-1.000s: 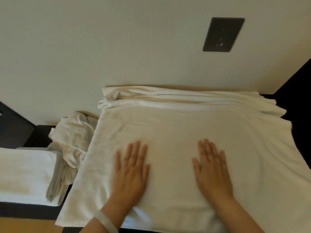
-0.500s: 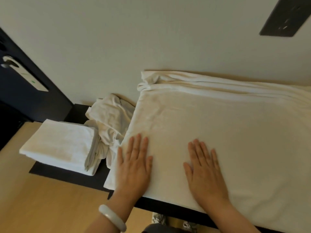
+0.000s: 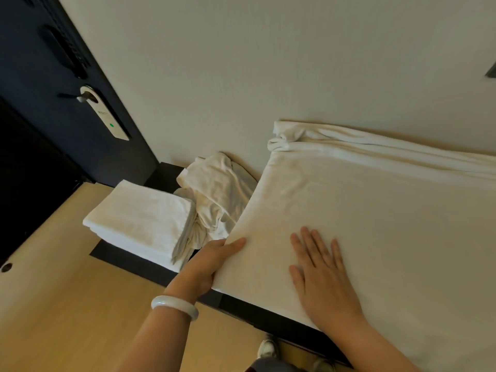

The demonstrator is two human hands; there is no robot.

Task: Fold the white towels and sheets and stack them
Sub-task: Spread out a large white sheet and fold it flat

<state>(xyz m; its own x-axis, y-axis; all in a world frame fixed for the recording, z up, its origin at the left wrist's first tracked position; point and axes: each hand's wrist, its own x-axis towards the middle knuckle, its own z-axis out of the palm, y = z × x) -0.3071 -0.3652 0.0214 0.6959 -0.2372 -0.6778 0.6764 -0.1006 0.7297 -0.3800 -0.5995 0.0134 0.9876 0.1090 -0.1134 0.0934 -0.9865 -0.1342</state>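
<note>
While the right hand [image 3: 322, 277] lies flat, left hand [image 3: 212, 261] grips the smooth sheet [image 3: 375, 216].

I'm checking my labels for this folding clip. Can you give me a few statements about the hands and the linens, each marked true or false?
1. The right hand lies flat on the spread sheet. True.
2. The left hand also lies flat on top of the sheet. False: it grips the sheet's left edge, thumb on top.
3. A folded stack of white towels sits on the dark table, left of the sheet. True.
4. The crumpled cloth lies on top of the folded stack. False: it lies beside the stack, between it and the sheet.
5. The white bangle is on the right wrist. False: it is on the left wrist.
</note>
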